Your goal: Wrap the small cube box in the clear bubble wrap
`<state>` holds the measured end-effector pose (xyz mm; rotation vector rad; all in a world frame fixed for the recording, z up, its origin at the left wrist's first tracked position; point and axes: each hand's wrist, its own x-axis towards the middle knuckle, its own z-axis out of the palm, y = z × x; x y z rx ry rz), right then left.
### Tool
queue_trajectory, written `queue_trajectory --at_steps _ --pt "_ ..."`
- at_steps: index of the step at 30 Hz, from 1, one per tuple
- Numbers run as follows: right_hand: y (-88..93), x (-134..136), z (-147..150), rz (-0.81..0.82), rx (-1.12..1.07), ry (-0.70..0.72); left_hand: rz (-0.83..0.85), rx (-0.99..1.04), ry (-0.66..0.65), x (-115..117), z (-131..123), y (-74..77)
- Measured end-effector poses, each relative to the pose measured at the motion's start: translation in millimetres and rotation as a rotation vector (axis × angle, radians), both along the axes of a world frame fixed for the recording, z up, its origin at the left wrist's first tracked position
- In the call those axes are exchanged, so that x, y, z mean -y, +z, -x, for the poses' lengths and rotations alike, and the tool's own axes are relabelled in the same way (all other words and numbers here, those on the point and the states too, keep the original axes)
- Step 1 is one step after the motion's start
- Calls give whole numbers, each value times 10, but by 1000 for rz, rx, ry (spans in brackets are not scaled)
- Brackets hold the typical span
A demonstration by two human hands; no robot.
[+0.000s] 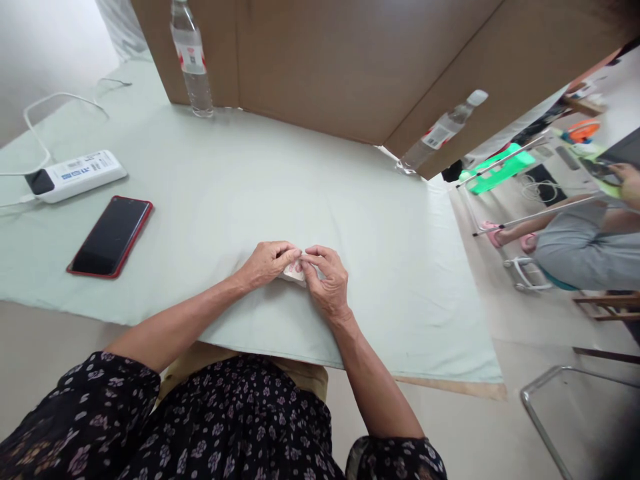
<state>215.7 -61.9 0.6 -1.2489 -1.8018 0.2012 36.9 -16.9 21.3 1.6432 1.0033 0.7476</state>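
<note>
Between my two hands is a small whitish packet with pink-red printing (294, 271), low over the table near its front edge. It could be a stack of cards, but my fingers cover much of it. My left hand (270, 263) grips its left side, with the thumb lying across the top. From the right, my right hand (327, 279) closes on the other side, thumb and fingertips meeting at the upper edge. The fingertips of both hands nearly touch there.
A phone in a red case (111, 237) and a white power strip (77, 175) with cables lie at the left. Two water bottles (193, 63) (440, 137) stand against a brown cardboard screen (310, 67). Beyond the right edge, another person (590, 240) sits by a metal-framed table.
</note>
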Motion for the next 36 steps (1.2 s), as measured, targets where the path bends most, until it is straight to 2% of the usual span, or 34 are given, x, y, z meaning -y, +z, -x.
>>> queue_trajectory --at_steps 4,8,14,18,26,36 --pt "-19 -5 3 -36 -7 22 -99 -61 -15 -1 11 19" --pt "-19 -2 1 -14 65 11 -73 -55 -9 -18 22 20" --pt "2 32 -16 -105 185 38 -67 -51 -9 -42 25 -21" --pt "16 53 -13 -73 239 55 -69 -64 8 -57 30 -31" --pt "5 47 -16 -143 244 44 129 -18 -54 -92 77 -2" --pt "1 41 -12 -8 206 120 91 -12 -23 -93 64 -33"
